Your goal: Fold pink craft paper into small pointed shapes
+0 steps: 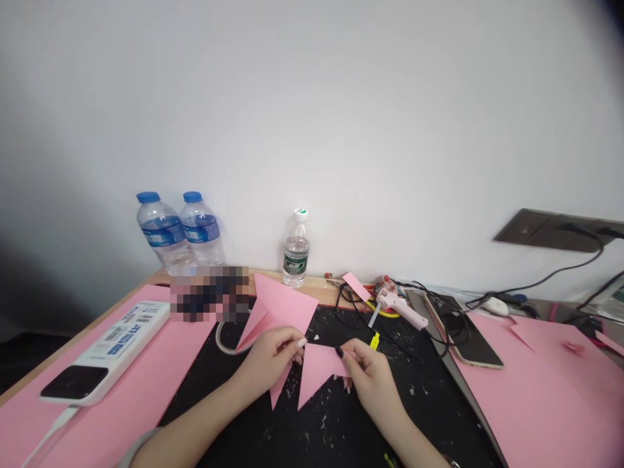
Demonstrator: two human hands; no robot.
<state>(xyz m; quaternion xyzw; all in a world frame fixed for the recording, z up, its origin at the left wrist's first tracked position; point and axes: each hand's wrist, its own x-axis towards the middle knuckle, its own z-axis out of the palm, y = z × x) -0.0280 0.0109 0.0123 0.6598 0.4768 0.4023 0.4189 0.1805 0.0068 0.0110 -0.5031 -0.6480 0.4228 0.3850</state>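
Soft light on the white wall (370, 130), shadowy left edge, dark upper-right corner, blocky pixelated patch (209, 294).

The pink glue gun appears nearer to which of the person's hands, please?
Right. The right hand sits on the near side of the glue gun, slightly to its left; the left hand is farther left.

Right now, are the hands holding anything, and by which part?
The right hand holds the pointed pink paper by its right end. The left hand is close by its upper left corner; whether it grips there, I can't tell.
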